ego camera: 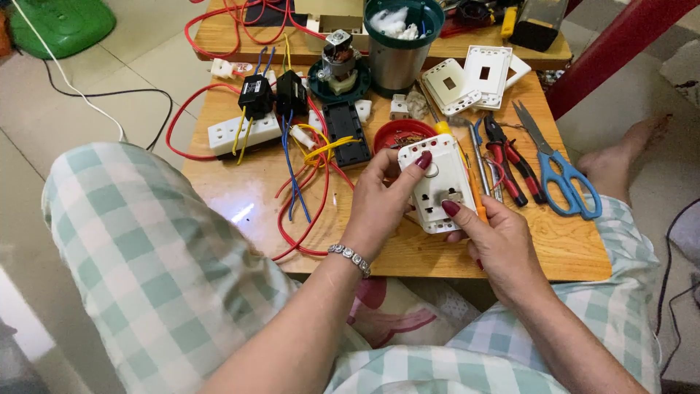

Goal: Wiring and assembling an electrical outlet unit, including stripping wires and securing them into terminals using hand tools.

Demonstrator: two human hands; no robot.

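Note:
A white rectangular socket plate (437, 182) with a round button and several small openings is held above the front of the low wooden table (569, 248). My left hand (383, 201) grips its left edge, thumb on the upper face. My right hand (496, 244) holds its lower right corner, thumb pressed near a small grey part on the face. A bracelet sits on my left wrist.
Behind the plate sit a red bowl (397, 135), a tangle of red, yellow and blue wires (302, 175), a white power strip (240, 131), black modules, a metal can (397, 44) and white wall plates (470, 76). Pliers (507, 160), screwdrivers and blue scissors (561, 175) lie right.

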